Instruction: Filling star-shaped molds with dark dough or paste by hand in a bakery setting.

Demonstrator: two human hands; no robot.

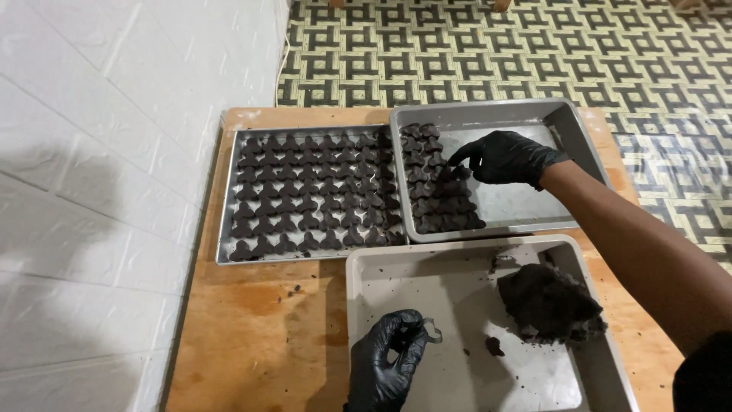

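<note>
My right hand [503,156] wears a black glove and reaches over the far metal tray [564,126], fingertips pinching a dark shaped dough piece at the edge of the rows of dark pieces [438,191] on its left side. My left hand [389,362], also in a black glove, holds a small metal cutter [433,330] over the near tray [465,381]. A lump of dark dough [549,301] lies at the right of that near tray.
A flat tray [229,252] at the left is filled with several rows of dark shaped pieces [313,194]. All trays sit on a wooden table [252,336]. A white tiled wall [99,191] runs along the left; patterned floor [496,53] lies beyond.
</note>
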